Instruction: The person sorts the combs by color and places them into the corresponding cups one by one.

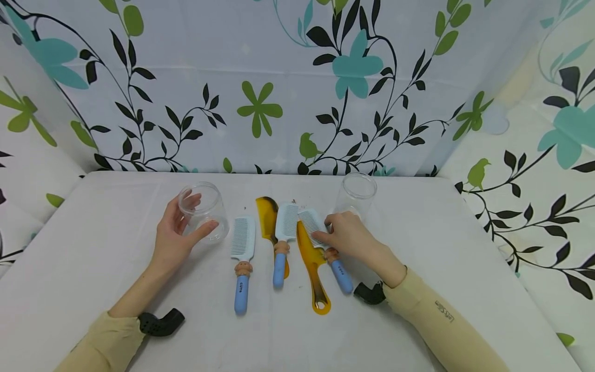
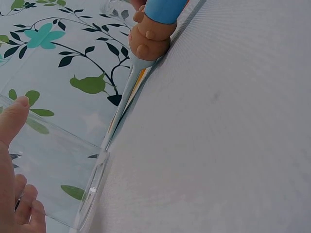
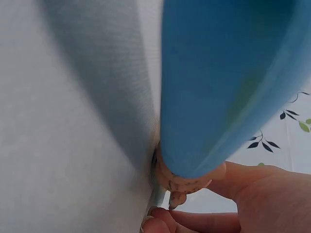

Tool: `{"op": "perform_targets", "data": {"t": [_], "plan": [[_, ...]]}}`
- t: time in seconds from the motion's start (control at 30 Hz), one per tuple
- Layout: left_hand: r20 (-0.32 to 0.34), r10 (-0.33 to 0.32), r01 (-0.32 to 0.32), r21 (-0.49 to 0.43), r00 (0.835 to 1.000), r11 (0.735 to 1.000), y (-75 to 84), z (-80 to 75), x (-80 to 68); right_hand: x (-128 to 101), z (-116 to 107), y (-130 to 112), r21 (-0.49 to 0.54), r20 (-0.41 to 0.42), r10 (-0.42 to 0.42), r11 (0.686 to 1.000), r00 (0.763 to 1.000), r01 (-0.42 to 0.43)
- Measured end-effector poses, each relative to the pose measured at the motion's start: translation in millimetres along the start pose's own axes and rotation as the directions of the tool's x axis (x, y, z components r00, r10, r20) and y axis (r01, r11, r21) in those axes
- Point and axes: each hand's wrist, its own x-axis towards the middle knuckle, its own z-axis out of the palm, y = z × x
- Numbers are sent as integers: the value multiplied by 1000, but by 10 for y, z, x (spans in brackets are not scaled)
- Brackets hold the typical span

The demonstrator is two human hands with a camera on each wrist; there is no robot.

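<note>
My left hand [image 1: 174,235] grips a clear plastic cup [image 1: 204,211] standing on the white table [image 1: 93,268] at the left; in the left wrist view the cup's wall [image 2: 58,170] fills the lower left beside my thumb. My right hand [image 1: 346,235] pinches the pale head of the rightmost blue-handled comb [image 1: 325,243], which lies partly over an amber comb [image 1: 312,268]. The right wrist view shows that comb's blue handle [image 3: 228,82] very close, with my fingers [image 3: 204,221] at its neck. Two more blue-handled combs [image 1: 243,258] [image 1: 283,237] and a second amber comb [image 1: 267,219] lie between my hands.
A second clear cup [image 1: 355,194] stands upright just behind my right hand. Flowered curtain walls [image 1: 297,88] close off the back and both sides of the table. The table's near part holds only my forearms.
</note>
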Motion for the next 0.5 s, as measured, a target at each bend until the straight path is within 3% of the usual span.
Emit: {"op": "perform_targets", "data": {"t": [0.5], "plan": [[0,0,0,7,1000,1000,13,9,1,14,25,43,57,-24,6,998,1000,-5]]}}
